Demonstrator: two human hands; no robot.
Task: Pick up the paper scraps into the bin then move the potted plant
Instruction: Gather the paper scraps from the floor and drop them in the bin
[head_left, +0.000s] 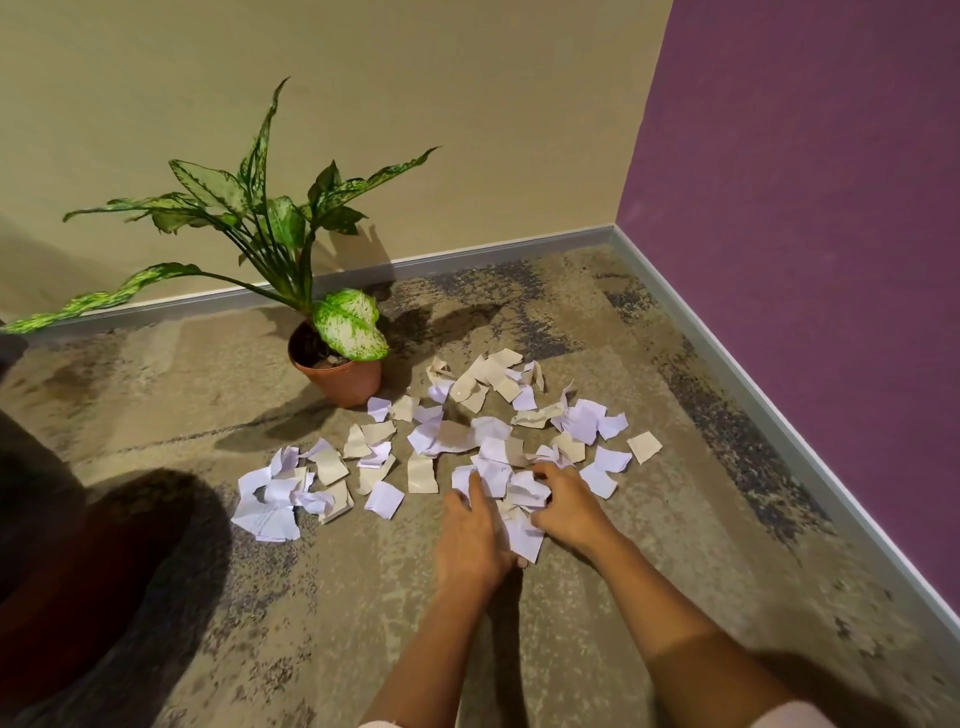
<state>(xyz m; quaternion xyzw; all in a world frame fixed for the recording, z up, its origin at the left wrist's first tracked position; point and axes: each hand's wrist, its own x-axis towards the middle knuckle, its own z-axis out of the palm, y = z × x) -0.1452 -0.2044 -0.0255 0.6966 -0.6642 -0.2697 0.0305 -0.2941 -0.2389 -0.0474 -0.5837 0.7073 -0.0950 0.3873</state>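
Plant (249, 218) in pot (344, 383); scraps (452, 437) on carpet (322, 597)

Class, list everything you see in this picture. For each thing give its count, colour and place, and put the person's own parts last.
carpet: one, mottled beige and grey, underfoot
beige wall: one, at the back
purple wall: one, at right
skirting board: grey, along both walls
potted plant: one, green-and-white leaves, terracotta pot, on the carpet near the beige wall
paper scraps: many, white and cream, strewn on the carpet in front of the plant
dark object: one, brownish, left edge, cut off, unidentifiable
left hand: one, fingers straight on the nearest scraps
right hand: one, fingers curled on scraps
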